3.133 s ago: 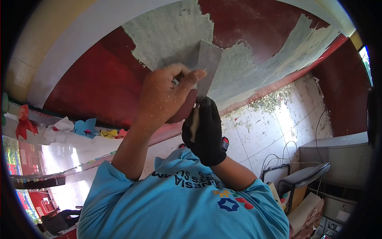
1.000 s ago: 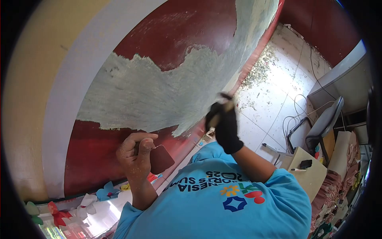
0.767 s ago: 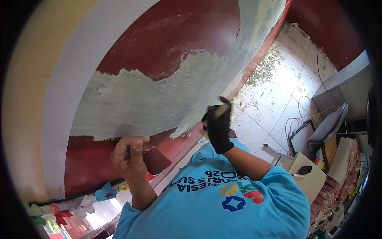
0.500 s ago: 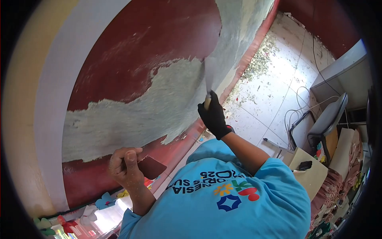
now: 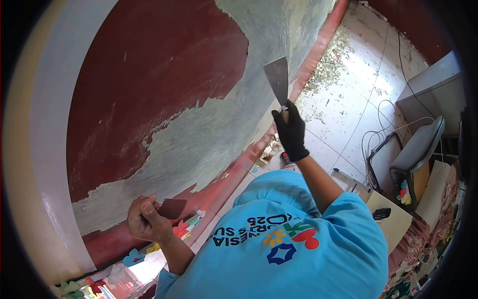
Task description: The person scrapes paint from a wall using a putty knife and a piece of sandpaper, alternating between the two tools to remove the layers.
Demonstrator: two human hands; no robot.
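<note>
In my black-gloved right hand (image 5: 291,132) is a putty knife (image 5: 278,77), gripped by its handle. The wide metal blade points up and away, in front of the bare grey part of the wall (image 5: 199,132); whether it touches cannot be told. Red paint (image 5: 159,74) with a ragged edge covers the wall beside that grey area. My bare left hand (image 5: 144,218), dusty and closed, pinches a flat dark red-brown piece (image 5: 172,208) near the wall's lower red band. Its material is unclear.
Scraped flakes (image 5: 326,70) litter the white tiled floor (image 5: 333,127) along the wall. To the right are a chair (image 5: 418,144), loose cables (image 5: 371,134) and a desk (image 5: 433,94). Colourful paper flowers (image 5: 132,257) lie at lower left.
The putty knife has swung from the paint edge toward the floor side, its blade now sharp instead of blurred. My left hand has shifted slightly down and left, still holding the red-brown piece.
</note>
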